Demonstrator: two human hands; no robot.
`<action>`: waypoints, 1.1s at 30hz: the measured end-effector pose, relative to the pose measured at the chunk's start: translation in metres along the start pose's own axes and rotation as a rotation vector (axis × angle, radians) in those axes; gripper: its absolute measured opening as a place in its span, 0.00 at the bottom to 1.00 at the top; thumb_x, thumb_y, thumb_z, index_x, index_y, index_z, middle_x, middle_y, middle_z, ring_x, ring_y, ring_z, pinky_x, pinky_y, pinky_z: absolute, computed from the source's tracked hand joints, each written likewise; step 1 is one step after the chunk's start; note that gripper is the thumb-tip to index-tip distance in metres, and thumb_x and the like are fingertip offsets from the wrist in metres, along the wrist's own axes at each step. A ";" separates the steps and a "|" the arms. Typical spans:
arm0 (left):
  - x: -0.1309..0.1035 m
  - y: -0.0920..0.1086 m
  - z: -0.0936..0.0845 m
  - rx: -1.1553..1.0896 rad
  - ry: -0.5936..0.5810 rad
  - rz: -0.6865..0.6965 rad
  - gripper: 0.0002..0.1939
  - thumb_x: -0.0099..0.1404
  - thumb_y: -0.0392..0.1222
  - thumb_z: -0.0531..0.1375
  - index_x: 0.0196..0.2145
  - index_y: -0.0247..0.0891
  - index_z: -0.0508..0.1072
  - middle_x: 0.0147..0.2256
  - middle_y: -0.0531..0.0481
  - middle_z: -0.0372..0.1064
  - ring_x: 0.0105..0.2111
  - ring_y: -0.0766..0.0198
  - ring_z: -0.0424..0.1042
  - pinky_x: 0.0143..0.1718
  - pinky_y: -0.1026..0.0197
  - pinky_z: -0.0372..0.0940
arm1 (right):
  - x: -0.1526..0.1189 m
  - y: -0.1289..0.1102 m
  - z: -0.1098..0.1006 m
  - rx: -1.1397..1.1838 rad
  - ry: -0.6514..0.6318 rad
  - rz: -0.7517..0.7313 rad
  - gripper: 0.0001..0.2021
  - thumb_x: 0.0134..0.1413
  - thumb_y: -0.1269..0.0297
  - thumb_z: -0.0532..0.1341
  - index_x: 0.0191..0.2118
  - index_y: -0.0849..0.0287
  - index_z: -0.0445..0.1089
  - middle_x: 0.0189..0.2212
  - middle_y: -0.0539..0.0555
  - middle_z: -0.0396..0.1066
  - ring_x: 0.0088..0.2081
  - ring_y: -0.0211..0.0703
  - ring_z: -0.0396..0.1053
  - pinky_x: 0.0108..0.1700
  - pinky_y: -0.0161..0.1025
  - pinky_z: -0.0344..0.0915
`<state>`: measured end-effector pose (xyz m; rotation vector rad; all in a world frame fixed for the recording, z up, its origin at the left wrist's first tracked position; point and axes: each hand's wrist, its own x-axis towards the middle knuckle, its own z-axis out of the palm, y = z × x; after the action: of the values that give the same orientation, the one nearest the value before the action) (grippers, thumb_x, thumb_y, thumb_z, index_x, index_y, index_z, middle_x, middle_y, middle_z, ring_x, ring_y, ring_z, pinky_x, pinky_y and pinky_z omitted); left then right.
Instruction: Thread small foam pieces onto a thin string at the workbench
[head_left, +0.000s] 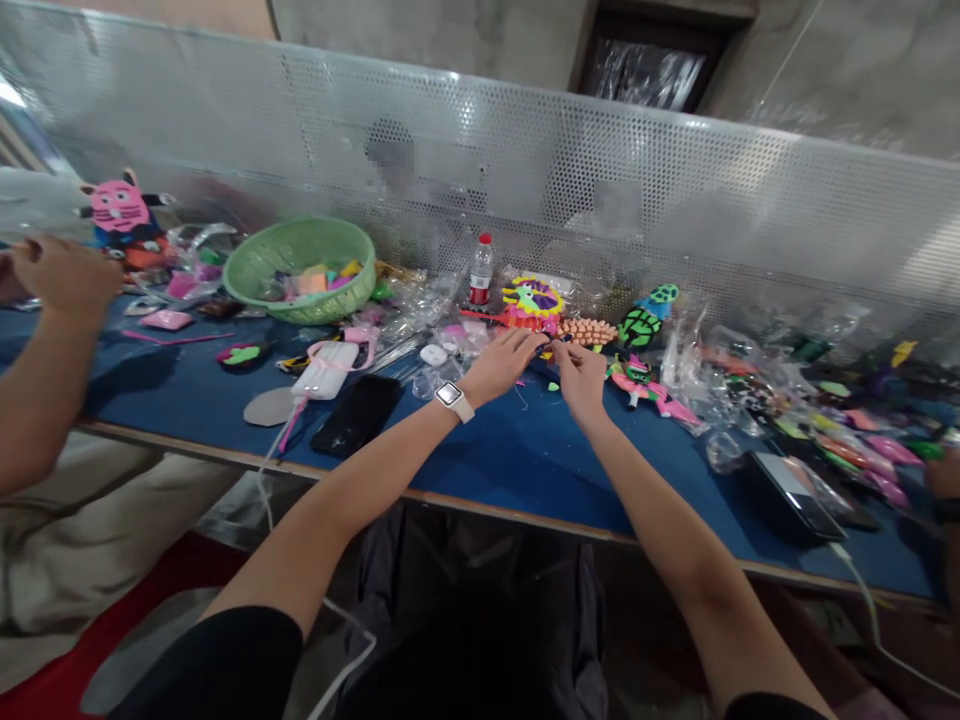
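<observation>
Head view. Left hand [501, 366], wearing a watch [450, 394] with a pale band at the wrist: grip pinched, fingertips on a small dark piece [548, 350]. Right hand [583, 382]: grip likewise pinched, on the same piece, fingertips meeting or nearly meeting those of the left; exact contact too small to tell. The small dark piece, mostly hidden by the fingers, is held over the middle of the blue counter [487, 465], nearer the back edge than the near edge.

Just behind the hands: one modelled figure [535, 298] with a yellow and purple frill; one peach-coloured bumpy form [591, 332], beside it; one red-capped bottle [481, 272], upright, behind and to the left. To the right of the hands: one green and black figure [640, 325]; one pink and green figure [646, 384], nearer the near edge; clear wrappers [679, 345].

Left part of the counter: one green basket [296, 312] holding coloured packets, towards the back edge; one white device [327, 371] with pink strap and cable; one dark phone [357, 414], lying flat by the near edge; one pink-faced figure [120, 207], near the back left corner; another person's hand [64, 272], before it.

Right part: one phone [796, 490], tilted, with white cable, at the near edge; assorted coloured packets [862, 445] beyond. Along the back edge: one perforated metal panel [480, 140], upright.
</observation>
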<state>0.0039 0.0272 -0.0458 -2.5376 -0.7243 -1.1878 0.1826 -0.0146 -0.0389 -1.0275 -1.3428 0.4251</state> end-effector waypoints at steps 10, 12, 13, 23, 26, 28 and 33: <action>0.000 0.002 0.004 -0.594 0.049 -0.319 0.09 0.82 0.42 0.58 0.50 0.38 0.76 0.45 0.43 0.79 0.44 0.58 0.79 0.51 0.53 0.75 | 0.008 0.009 0.002 0.212 -0.096 0.128 0.30 0.55 0.30 0.70 0.29 0.56 0.82 0.23 0.50 0.73 0.19 0.32 0.53 0.21 0.36 0.49; 0.002 0.005 0.003 -0.733 0.049 -0.386 0.08 0.81 0.43 0.58 0.49 0.38 0.75 0.41 0.45 0.79 0.39 0.60 0.78 0.47 0.55 0.75 | 0.008 0.007 0.002 0.257 -0.108 0.139 0.29 0.54 0.30 0.71 0.29 0.56 0.83 0.23 0.50 0.73 0.18 0.31 0.52 0.20 0.36 0.48; 0.003 0.007 0.002 -0.811 0.044 -0.412 0.08 0.81 0.44 0.59 0.47 0.38 0.75 0.38 0.46 0.78 0.37 0.61 0.77 0.45 0.56 0.74 | 0.008 0.006 0.002 0.268 -0.106 0.135 0.29 0.55 0.30 0.71 0.29 0.56 0.83 0.23 0.50 0.72 0.18 0.30 0.52 0.20 0.36 0.47; 0.011 0.028 -0.005 -1.591 -0.124 -0.761 0.20 0.78 0.51 0.67 0.32 0.37 0.72 0.29 0.51 0.69 0.27 0.69 0.70 0.33 0.64 0.70 | 0.015 0.012 -0.006 0.177 -0.122 -0.030 0.30 0.57 0.29 0.68 0.31 0.55 0.83 0.24 0.50 0.72 0.22 0.34 0.59 0.23 0.37 0.54; 0.012 0.029 -0.005 -1.583 -0.115 -0.786 0.16 0.77 0.49 0.67 0.34 0.38 0.73 0.31 0.51 0.72 0.27 0.69 0.71 0.32 0.64 0.70 | 0.017 0.014 -0.007 0.120 -0.099 -0.074 0.31 0.58 0.27 0.67 0.31 0.55 0.82 0.23 0.50 0.71 0.24 0.37 0.63 0.25 0.37 0.56; 0.011 0.027 -0.003 -1.422 -0.076 -0.747 0.10 0.76 0.45 0.66 0.39 0.39 0.74 0.31 0.51 0.74 0.26 0.68 0.72 0.31 0.64 0.70 | 0.017 0.014 -0.007 0.096 -0.062 -0.084 0.32 0.59 0.27 0.66 0.31 0.55 0.82 0.23 0.50 0.71 0.24 0.38 0.64 0.25 0.38 0.57; 0.002 0.019 0.000 -0.725 0.029 -0.483 0.12 0.73 0.39 0.68 0.51 0.40 0.73 0.36 0.50 0.79 0.33 0.63 0.78 0.39 0.59 0.73 | 0.013 0.013 -0.003 0.071 -0.037 -0.081 0.31 0.63 0.29 0.65 0.32 0.55 0.82 0.24 0.51 0.71 0.24 0.38 0.63 0.27 0.39 0.58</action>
<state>0.0154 0.0115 -0.0450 -2.9830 -1.1022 -1.9307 0.1921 0.0009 -0.0416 -0.9075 -1.3881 0.4298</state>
